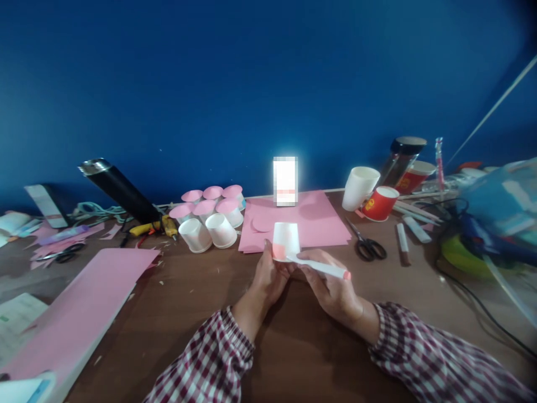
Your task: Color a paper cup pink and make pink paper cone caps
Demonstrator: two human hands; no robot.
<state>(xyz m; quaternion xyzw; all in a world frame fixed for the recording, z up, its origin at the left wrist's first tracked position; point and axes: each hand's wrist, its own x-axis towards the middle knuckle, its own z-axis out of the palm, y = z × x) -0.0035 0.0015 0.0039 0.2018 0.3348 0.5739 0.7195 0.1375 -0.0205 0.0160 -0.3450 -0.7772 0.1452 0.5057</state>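
Checked sleeves (205, 358) in dark red and white lie nearest in the head view, reaching up to the grip from below on either side. At their ends, the left hand (272, 282) grasps a small white paper cup (289, 236), its fingers around the lower part, while the right hand (335, 288) pinches a white marker (323, 267) with an orange-pink end. The marker slants up leftward to the held cup's lower edge; whether its tip touches, I cannot tell. An orange-pink patch covers the cup's lower left side.

Just beyond the grip lie stacked pink sheets (314, 218). Left of it and farther back stand 6 pink-topped cups (229, 208), with 2 plain white cups (221, 230) on their near side. Right of the grip lie black-handled scissors (369, 249), and behind those are a red cup (380, 204) and a taller white cup (354, 190). Well left of the grip, a long pink board (92, 308) rests on the brown table (289, 352).
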